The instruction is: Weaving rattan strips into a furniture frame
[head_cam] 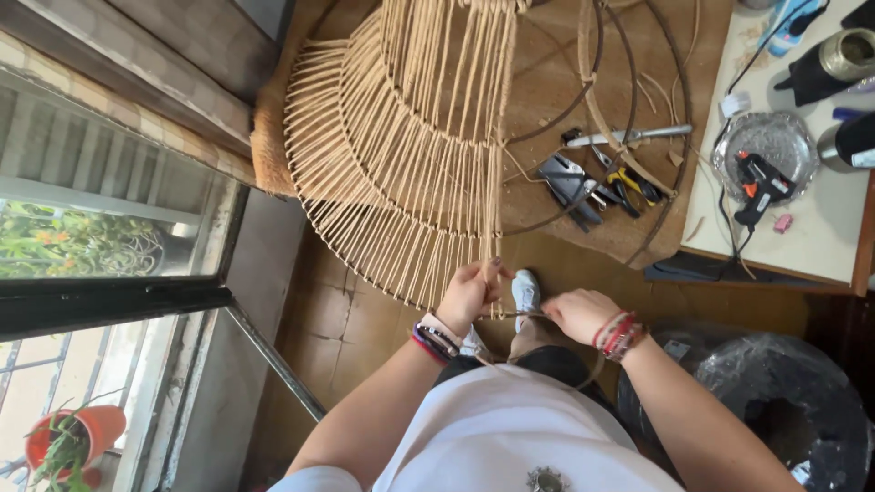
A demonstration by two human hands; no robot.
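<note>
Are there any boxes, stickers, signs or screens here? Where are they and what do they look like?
No boxes, signs or screens show.
Small pale tag: on the black plastic bag at lower right; squarish, too small to make out.
Dark bottle: lying on the white table at upper right; silver cap, no label visible.

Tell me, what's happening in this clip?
A person is working on a tiered cord-wrapped lampshade frame. The left hand pinches a cord at the frame's lower rim, and the right hand pulls a strand taut beside it. Pliers and cutters lie on a mat behind the frame; a glue gun sits on the table.
</note>
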